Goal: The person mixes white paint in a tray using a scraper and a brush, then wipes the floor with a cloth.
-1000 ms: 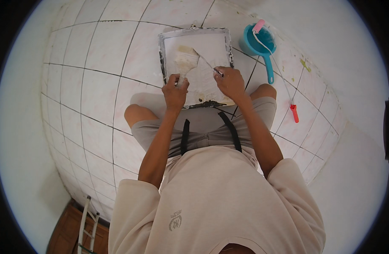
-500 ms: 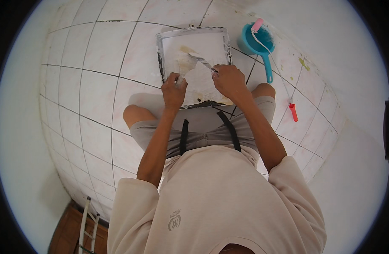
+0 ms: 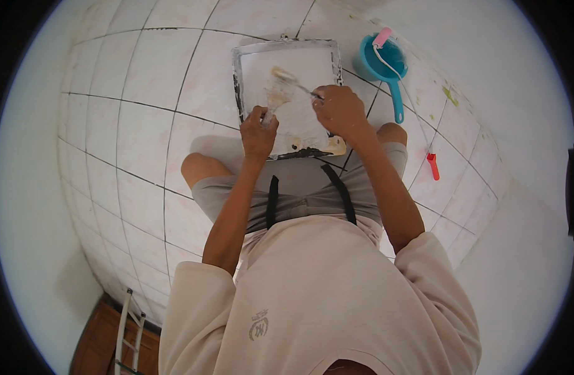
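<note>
A worn paint tray (image 3: 236,69) with white paint lies on the floor between my knees. My left hand (image 3: 259,134) is closed on the handle of a paint-coated brush (image 3: 275,94), whose pale bristles are over the tray. My right hand (image 3: 339,111) grips a thin metal tool, possibly a scraper (image 3: 304,87); its far end lies against the bristles, though the exact contact is hard to make out. Both hands are over the tray's nearer half.
A teal dipper (image 3: 396,103) sits right of the tray, with a pink roller (image 3: 382,36) resting on it and its red handle (image 3: 433,165) on the tiled floor (image 3: 146,156). A ladder (image 3: 123,331) stands by a wooden door (image 3: 94,340) at lower left. White walls border both sides.
My right hand has risen slightly toward the back of the tray, turning the tool across the bristles. My left hand has stayed nearly in place on the brush.
</note>
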Available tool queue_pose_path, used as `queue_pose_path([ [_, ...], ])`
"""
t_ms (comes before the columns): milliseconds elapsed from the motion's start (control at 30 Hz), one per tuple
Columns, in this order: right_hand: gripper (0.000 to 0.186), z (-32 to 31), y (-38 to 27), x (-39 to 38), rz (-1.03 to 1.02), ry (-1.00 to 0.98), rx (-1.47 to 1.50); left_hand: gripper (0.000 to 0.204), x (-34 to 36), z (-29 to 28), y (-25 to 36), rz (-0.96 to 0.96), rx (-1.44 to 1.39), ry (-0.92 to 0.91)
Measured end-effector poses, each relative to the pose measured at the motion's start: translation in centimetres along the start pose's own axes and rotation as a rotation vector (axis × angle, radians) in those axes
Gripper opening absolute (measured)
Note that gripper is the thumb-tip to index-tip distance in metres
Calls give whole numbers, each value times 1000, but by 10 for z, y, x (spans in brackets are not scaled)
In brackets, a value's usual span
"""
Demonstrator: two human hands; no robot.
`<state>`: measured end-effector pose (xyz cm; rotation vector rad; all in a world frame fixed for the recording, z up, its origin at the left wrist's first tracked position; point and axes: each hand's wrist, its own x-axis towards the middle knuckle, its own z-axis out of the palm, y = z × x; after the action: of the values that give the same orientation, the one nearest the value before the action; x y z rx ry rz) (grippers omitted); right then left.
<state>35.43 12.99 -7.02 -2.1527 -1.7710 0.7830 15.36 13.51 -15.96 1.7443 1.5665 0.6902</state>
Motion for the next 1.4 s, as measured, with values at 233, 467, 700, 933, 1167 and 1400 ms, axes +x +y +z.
queue_pose_path([
  [233, 20, 20, 19, 42, 0, -6, -94, 26, -6, 3, 5, 131, 29, -28],
  [467, 21, -15, -3, 13, -59, -44, -31, 25, 0, 0, -5, 122, 48, 9],
  [700, 21, 15, 14, 37, 12, -50, -94, 24, -3, 4, 5, 129, 45, -54],
  [933, 22, 2, 17, 19, 18, 62, -55, 24, 1, -2, 1, 15, -51, 16],
  [1167, 24, 13, 26, -24, 117, 173, 176, 31, 25, -14, 5, -560, -524, -219],
  [1400, 24, 25, 1, -37, 93, 59, 118, 33, 20, -20, 15, -592, -596, -318],
])
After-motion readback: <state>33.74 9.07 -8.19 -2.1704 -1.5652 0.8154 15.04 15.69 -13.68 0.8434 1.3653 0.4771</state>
